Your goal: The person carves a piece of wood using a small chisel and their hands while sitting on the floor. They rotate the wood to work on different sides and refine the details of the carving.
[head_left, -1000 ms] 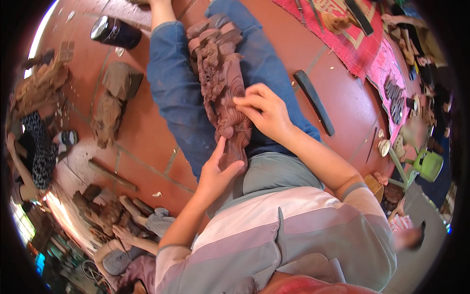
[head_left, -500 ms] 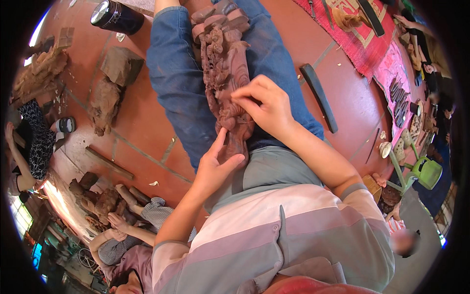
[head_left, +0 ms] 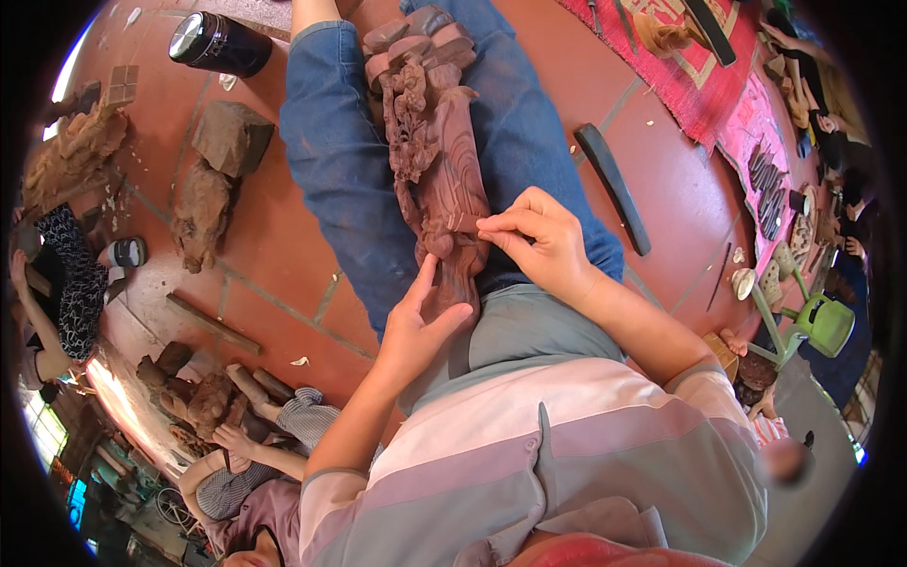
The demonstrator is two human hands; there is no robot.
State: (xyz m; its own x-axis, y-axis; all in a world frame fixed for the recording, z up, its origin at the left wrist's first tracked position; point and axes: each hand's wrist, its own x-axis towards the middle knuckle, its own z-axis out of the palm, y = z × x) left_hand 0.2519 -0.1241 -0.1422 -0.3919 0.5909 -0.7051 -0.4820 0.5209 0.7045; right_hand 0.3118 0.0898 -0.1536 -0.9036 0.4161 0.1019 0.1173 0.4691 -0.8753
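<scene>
A reddish-brown wood carving (head_left: 449,142) with figures and curling relief lies lengthwise over my lap, its narrower end toward my belly. My left hand (head_left: 413,326) rests at that near end, index finger stretched out against a rounded knob of the carving and thumb held apart. The hand is open; its other fingers are mostly hidden. From the right, my right hand (head_left: 545,241) pinches a small flat reddish-brown piece (head_left: 463,223) between thumb and fingertips. That piece lies against the carving's right side, just beyond my left index finger; its material is hard to make out.
On the tiled floor, rough carved wood (head_left: 203,213), a wooden block (head_left: 232,135) and a black canister (head_left: 219,44) lie left. A dark curved bar (head_left: 614,189) lies right, near a red mat (head_left: 661,85) and several chisels (head_left: 770,194). Another person (head_left: 260,501) sits lower left.
My right hand has moved toward me and slightly right along the carving, uncovering the small flat piece in its pinch. My left hand stays in about the same place.
</scene>
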